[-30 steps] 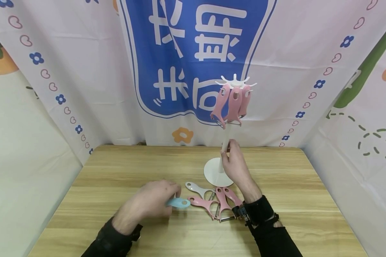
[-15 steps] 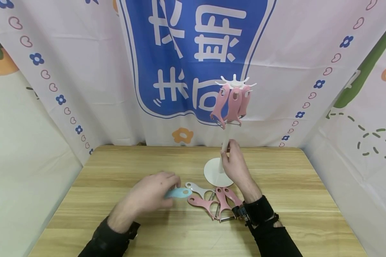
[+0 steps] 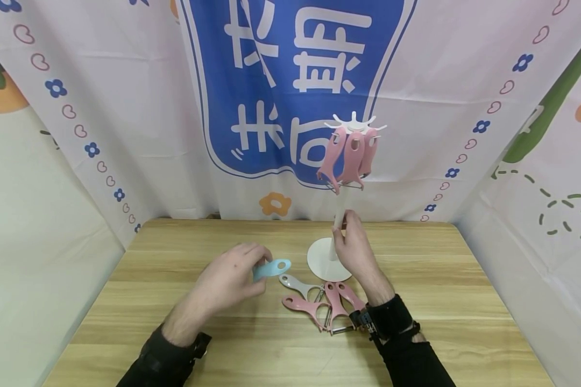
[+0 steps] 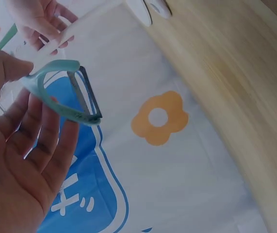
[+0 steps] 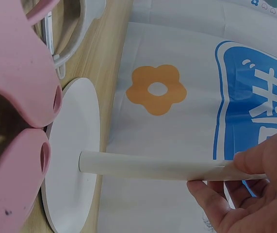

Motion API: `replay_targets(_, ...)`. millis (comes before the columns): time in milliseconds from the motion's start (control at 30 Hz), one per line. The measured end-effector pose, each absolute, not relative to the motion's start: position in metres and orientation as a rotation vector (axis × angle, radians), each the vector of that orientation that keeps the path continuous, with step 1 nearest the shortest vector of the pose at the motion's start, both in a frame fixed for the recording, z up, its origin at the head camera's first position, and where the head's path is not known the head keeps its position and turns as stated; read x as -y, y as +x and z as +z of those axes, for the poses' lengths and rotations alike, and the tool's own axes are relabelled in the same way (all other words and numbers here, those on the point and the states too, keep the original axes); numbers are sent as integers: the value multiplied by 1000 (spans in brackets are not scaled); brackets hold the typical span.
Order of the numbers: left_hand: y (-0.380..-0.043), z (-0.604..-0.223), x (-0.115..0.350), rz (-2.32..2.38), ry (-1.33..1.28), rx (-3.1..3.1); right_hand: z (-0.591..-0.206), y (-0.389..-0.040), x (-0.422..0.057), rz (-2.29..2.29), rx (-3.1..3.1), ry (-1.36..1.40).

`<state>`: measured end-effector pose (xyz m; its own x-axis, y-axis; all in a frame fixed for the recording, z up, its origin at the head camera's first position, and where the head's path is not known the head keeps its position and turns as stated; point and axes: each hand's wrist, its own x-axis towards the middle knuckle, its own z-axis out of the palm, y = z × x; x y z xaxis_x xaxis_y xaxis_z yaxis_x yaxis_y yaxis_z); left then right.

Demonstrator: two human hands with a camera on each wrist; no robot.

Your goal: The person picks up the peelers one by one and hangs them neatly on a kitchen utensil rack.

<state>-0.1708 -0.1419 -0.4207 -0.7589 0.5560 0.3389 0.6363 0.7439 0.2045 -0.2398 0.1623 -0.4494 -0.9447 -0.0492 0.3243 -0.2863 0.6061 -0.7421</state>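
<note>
My left hand is pinching the blue peeler above the surface. My right hand is gripping the pole of the white stand, whose hooks are carrying pink peelers.

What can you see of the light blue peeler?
The light blue peeler has a smooth, plastic-looking handle with a hole at its end, and a forked head bridged by a dark, metal-looking blade. The left hand holds it between thumb and fingers above the table, handle end toward the white stand.
</note>
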Motion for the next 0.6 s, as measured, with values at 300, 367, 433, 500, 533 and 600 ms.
replay_targets(300,-174,-420,143,-529,-903,2646,-450,-240,-162,1259,2570,269)
replay_targets(367,-174,-420,143,-537,-900,2639,-449,-240,-162,1257,2575,267)
replay_targets(433,-175,-420,142,-542,-897,2630,-449,-239,-162,1254,2578,265)
replay_targets(500,-176,-419,142,-549,-892,2620,-449,-239,-162,1251,2582,261)
replay_targets(533,-176,-418,141,-554,-892,2615,-449,-239,-162,1249,2581,266)
replay_targets(600,-177,-417,140,-570,-893,2603,-449,-239,-162,1249,2580,265)
